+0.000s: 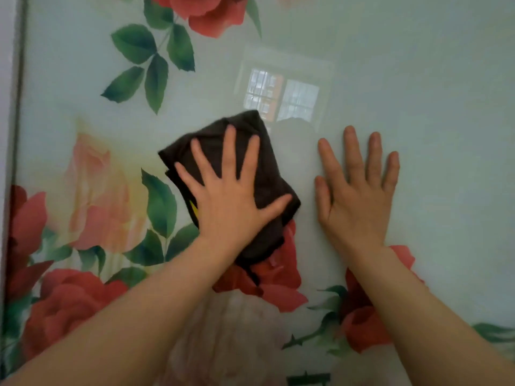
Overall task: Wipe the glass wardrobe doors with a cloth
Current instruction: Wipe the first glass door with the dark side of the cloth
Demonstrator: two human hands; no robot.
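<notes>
- Reaching in from the near edge, both bare forearms rise to the glass door (418,79).
- Left hand (228,201), fingers spread flat, presses the dark cloth (223,135) at mid-panel, likely to spread pressure.
- Right hand (359,201), palm flat, fingers slightly apart, rests bare just beside, probably bracing.
- Door's left edge frame (21,79) lies well apart.

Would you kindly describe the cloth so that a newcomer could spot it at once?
Start from the glass door printed with red roses and green leaves. Near its middle, just below a window's reflection, the left hand presses flat on the cloth. It is the only dark brown, crumpled thing there; the right hand rests bare beside it.
</notes>
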